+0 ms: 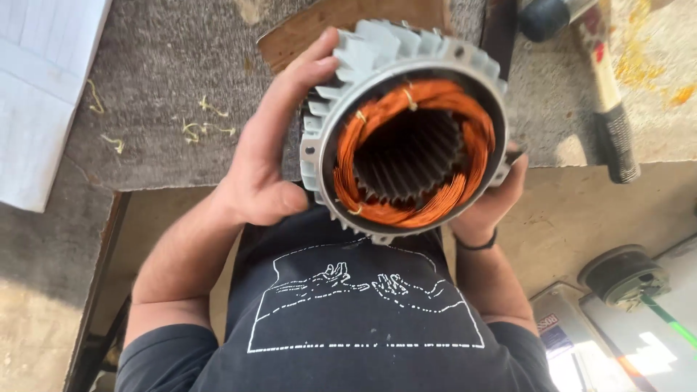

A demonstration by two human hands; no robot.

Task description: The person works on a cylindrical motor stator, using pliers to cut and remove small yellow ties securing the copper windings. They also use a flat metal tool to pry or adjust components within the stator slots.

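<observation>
I hold a grey finned motor stator housing in front of my chest, its open end turned up toward me. Orange copper windings tied with pale lacing ring the dark slotted core inside. My left hand grips the fins on the left side, thumb near the rim. My right hand supports the right underside and is mostly hidden behind the housing; a dark band sits on its wrist.
A grey carpet-covered bench lies beyond, with yellow thread scraps and a wooden board. White paper sits at the left. A hammer with a black grip lies at the right. A round dark part stands lower right.
</observation>
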